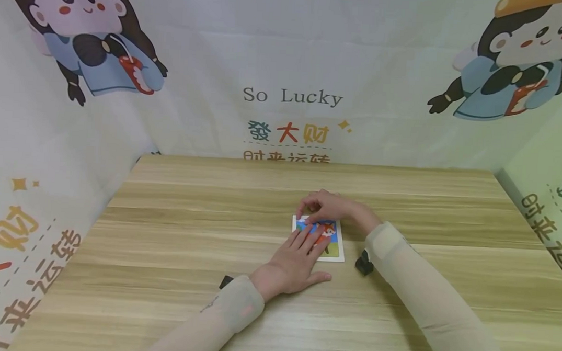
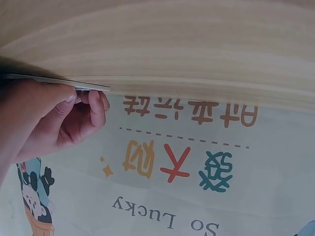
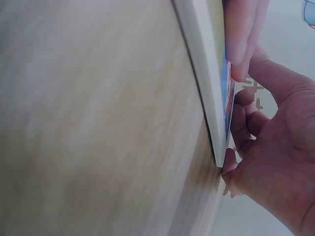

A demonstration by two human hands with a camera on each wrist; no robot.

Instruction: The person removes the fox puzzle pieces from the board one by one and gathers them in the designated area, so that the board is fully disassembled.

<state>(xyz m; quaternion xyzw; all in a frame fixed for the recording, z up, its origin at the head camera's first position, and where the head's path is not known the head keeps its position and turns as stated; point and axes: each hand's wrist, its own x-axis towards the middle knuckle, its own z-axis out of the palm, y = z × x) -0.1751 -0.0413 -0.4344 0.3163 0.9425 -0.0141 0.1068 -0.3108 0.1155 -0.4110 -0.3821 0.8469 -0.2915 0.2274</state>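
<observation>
A square fox picture with a white border lies flat on the wooden table. The left hand rests across its lower left part, fingers spread and straight over the fox, thumb out to the side. At the picture's far edge is the right hand, its fingers bent, with thumb and index fingertip at the upper left corner. From the left wrist, the right hand shows its thumb tip against the thin board; I cannot tell whether it pinches anything. In the right wrist view, the left fingers overlap the picture's face.
Black wrist devices show beside the right cuff and the left cuff. The wooden table extends around the picture, with a printed cloth backdrop behind it and at both sides.
</observation>
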